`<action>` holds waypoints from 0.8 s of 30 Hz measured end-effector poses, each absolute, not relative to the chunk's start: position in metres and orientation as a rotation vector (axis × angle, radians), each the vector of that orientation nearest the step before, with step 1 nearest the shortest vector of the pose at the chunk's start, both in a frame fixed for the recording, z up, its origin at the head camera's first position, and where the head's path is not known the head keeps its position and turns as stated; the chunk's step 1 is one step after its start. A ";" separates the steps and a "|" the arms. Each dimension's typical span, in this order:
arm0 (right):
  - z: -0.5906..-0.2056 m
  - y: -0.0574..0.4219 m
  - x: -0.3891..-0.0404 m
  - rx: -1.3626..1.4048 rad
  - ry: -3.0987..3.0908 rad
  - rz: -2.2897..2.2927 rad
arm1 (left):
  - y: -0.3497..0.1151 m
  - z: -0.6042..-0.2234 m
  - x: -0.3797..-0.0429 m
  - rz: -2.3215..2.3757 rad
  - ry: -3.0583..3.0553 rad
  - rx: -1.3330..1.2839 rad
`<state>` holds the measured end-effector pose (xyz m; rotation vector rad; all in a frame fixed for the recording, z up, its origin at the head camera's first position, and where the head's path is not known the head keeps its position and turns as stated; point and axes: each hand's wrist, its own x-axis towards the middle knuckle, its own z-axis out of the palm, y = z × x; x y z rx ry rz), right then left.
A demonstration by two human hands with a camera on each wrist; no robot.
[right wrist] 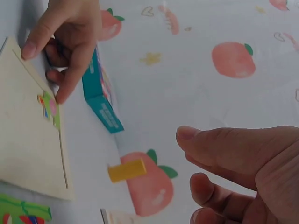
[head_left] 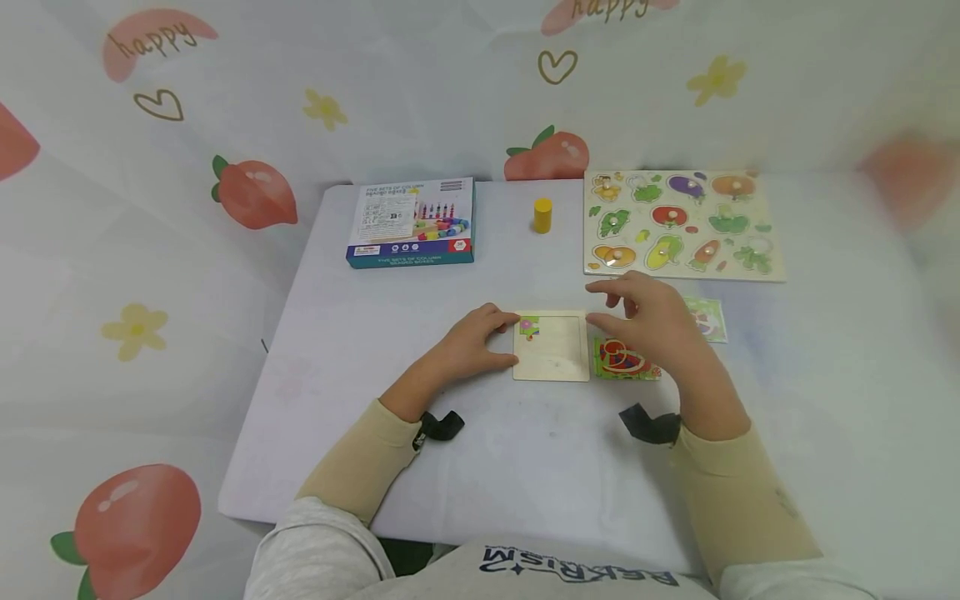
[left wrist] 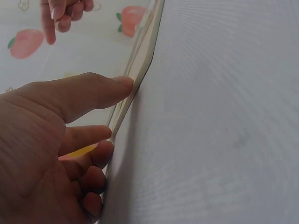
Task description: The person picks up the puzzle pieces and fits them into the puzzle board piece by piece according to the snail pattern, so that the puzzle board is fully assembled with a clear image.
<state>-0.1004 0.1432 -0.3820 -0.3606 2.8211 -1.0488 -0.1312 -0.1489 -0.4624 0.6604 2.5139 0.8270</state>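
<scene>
A square wooden puzzle tray lies before the person. In its upper left corner sits a green puzzle piece with a pink patch. The left hand touches the tray's left edge with thumb and index fingertips spread apart. In the left wrist view the left thumb is straight against that edge. Over the tray's right side hovers the right hand, thumb and index finger apart with nothing between them. Below it are red and green puzzle pieces, partly covered by the hand.
A wooden board with vegetable pieces lies at the back right. A small greenish picture card is partly behind the right hand. At the back stand a yellow cylinder and a boxed toy set.
</scene>
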 end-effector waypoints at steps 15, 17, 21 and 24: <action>-0.389 0.177 -0.103 -0.135 2.707 -0.983 | -0.150 -0.464 -0.131 0.824 2.522 0.668; -0.392 0.180 -0.104 -0.110 2.688 -0.974 | -0.150 -0.464 -0.131 0.820 2.522 0.667; -0.400 0.186 -0.106 -0.066 2.662 -0.943 | -0.149 -0.465 -0.131 0.822 2.522 0.666; -0.406 0.189 -0.108 -0.043 2.632 -0.914 | -0.149 -0.465 -0.131 0.831 2.521 0.664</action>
